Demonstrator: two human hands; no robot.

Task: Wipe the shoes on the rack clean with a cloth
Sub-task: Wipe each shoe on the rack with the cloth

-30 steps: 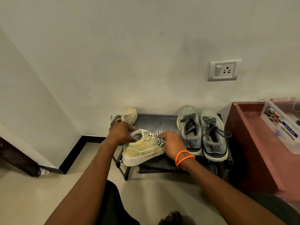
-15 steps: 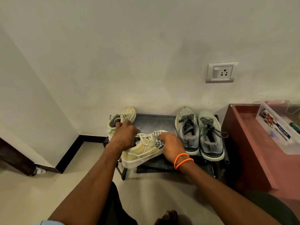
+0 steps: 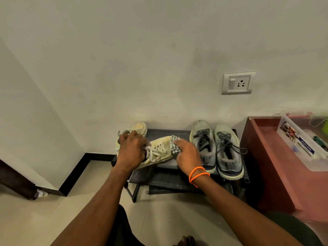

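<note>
A pale yellow sneaker (image 3: 160, 150) is held above the front left of the black shoe rack (image 3: 166, 176). My left hand (image 3: 130, 150) grips it at the heel and collar. My right hand (image 3: 186, 153), with orange bands on the wrist, holds a checked cloth (image 3: 174, 144) pressed against the sneaker's toe side. The matching yellow sneaker (image 3: 140, 127) stands at the rack's back left, partly hidden by my left hand. Two grey running shoes (image 3: 204, 144) (image 3: 228, 151) stand side by side on the right of the rack.
A reddish-brown cabinet (image 3: 266, 157) stands right of the rack, with a clear plastic box (image 3: 301, 144) on top. A wall socket (image 3: 237, 83) sits above the shoes. Beige floor lies before the rack; a wall corner with black skirting is at left.
The yellow sneaker has turned so its toe points further back and right. My right hand with the cloth has moved along it toward the toe.
</note>
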